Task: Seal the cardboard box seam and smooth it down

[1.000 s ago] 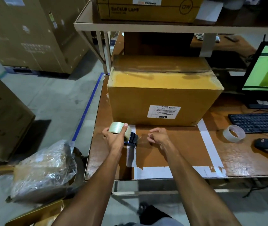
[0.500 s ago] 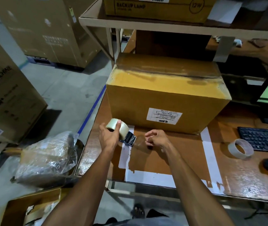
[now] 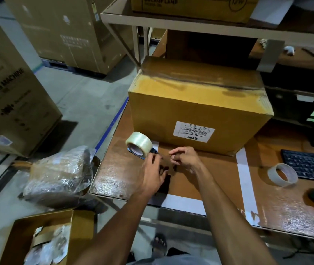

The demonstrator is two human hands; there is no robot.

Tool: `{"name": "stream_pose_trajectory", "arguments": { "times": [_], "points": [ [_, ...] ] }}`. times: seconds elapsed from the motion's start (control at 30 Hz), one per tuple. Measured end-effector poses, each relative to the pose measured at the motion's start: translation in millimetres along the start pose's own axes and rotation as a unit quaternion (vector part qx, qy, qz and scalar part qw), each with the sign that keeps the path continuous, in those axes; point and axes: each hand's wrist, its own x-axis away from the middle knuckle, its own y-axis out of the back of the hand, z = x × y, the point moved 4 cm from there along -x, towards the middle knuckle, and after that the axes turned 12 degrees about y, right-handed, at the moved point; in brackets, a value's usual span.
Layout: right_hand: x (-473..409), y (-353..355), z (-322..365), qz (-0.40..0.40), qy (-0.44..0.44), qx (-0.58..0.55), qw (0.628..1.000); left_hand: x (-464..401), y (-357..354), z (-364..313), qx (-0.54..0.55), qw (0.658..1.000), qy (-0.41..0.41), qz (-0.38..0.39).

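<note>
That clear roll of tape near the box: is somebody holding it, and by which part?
Yes. The left hand holds the clear packing-tape roll on its blue dispenser by the dispenser's near end. The right hand seems to pinch the loose tape end, too transparent to confirm.

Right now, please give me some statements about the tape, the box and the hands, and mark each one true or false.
1. The left hand holds the tape dispenser. True.
2. The cardboard box lies on the floor. False: it stands on the table.
3. The right hand presses on the box top. False: it is in front of the box, near the dispenser.
4. A spare tape roll lies beside the keyboard. True.
</note>
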Motion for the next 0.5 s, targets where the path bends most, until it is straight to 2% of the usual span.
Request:
{"name": "stream_pose_trajectory", "arguments": {
  "times": [0.17, 0.33, 0.43, 0.5],
  "points": [
    [-1, 1, 3, 0.008, 0.006, -0.013, 1.000, -3, -7, -5, 0.036, 0.998, 0.039, -0.031],
    [4, 2, 10, 0.065, 0.022, -0.027, 0.997, 1, -8, -1, 0.164, 0.982, 0.072, -0.067],
    [2, -2, 11, 0.140, 0.076, 0.067, 0.985, -1, -8, 4, 0.226, 0.967, 0.091, -0.074],
    [-1, -4, 15, 0.162, 0.123, 0.125, 0.971, -3, -8, 7, 0.248, 0.960, 0.100, -0.076]
  ]
}}
